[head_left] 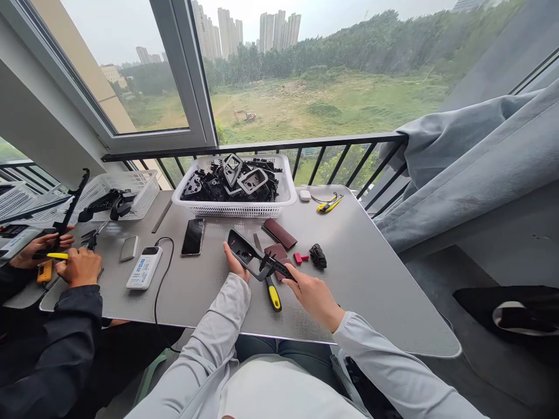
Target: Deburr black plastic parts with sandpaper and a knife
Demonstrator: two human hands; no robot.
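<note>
My left hand (236, 263) is closed around the edge of a dark plastic housing (241, 247), a hollow rounded-rectangular part tilted above the table. My right hand (315, 295) grips a black caliper (279, 267), its jaws at the right end of the housing; whether both jaws touch it I cannot tell. Below the housing lies a file-like tool with a yellow and black handle (273, 295). Brown sandpaper (279, 234) lies behind the caliper, with more pieces partly hidden under it. To the right are a small red plastic piece (300, 258) and a black crumpled bundle (318, 256).
A white basket (236, 210) piled with black parts stands at the back. A phone (193, 237) and a corded power bank (144, 269) lie left. A yellow utility knife (330, 204) and a white case (304, 195) lie back right. A co-worker's hands (81, 266) work at far left.
</note>
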